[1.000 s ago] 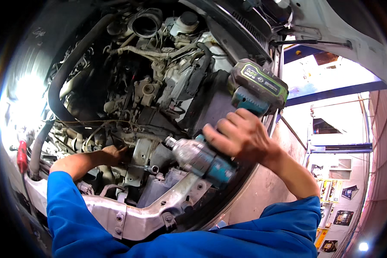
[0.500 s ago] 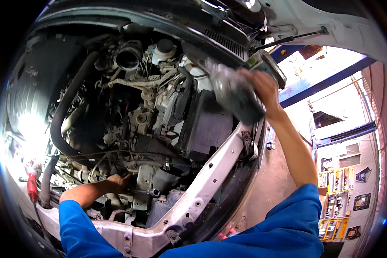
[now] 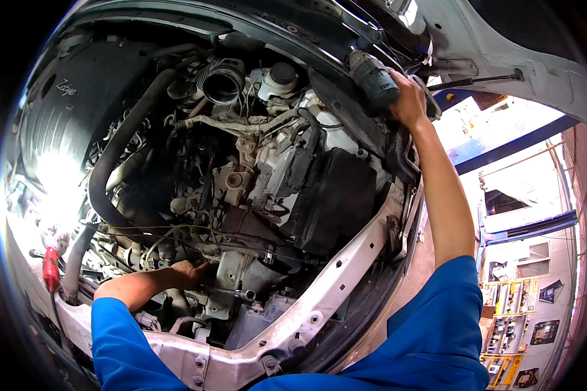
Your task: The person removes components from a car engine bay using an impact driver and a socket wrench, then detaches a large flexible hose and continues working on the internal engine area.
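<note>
My right hand [image 3: 409, 99] grips a cordless impact wrench [image 3: 374, 81], dark with a grey nose, at the back right of the engine bay near the windscreen cowl. Low in the bay, my left hand [image 3: 186, 274] reaches in among hoses and brackets with its fingers curled. A metal wrench [image 3: 231, 292] with a ring-shaped end lies just right of that hand; its near end meets the hand, but the grip itself is hidden. Beside the wrench stands a pale metal bracket [image 3: 228, 274].
A thick black hose [image 3: 104, 173] curves down beside the engine cover [image 3: 72, 111]. A bright work lamp with a red handle [image 3: 50, 268] sits at left. The pale front crossmember [image 3: 313, 319] runs along the near side. A black box [image 3: 339, 195] stands at right.
My right hand and the impact wrench have moved back, toward the cowl. The view has shifted slightly. My left hand stays at the same spot in the engine bay.
</note>
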`<action>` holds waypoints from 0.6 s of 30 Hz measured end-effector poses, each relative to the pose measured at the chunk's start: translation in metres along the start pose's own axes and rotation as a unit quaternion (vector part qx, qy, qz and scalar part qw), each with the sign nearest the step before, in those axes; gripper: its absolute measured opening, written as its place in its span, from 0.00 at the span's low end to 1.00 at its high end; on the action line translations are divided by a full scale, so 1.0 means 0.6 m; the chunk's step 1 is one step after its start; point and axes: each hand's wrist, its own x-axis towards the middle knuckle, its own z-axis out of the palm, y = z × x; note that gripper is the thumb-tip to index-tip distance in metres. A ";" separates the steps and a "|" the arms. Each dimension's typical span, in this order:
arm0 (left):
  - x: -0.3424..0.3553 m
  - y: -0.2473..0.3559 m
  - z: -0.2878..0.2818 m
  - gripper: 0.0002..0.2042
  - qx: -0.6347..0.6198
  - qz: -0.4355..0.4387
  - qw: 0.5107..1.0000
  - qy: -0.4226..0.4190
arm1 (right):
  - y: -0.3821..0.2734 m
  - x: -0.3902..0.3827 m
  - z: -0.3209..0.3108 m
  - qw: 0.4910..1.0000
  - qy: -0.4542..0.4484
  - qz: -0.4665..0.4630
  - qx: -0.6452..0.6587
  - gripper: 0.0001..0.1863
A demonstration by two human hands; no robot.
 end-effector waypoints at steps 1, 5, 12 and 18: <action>0.013 -0.010 0.020 0.24 0.007 0.006 1.000 0.016 | 0.012 0.001 -0.001 0.999 -0.025 -0.006 -0.038 0.31; 0.022 -0.038 0.085 0.25 0.004 -0.019 0.999 0.028 | 0.019 0.024 0.001 0.976 -0.131 -0.011 -0.176 0.33; 0.019 0.005 0.021 0.35 -0.116 -0.196 0.974 -0.017 | 0.014 0.053 -0.031 0.924 -0.296 0.034 -0.238 0.35; 0.025 -0.002 0.003 0.42 -0.144 -0.177 0.973 -0.025 | 0.059 0.054 -0.027 0.939 -0.317 0.029 -0.130 0.33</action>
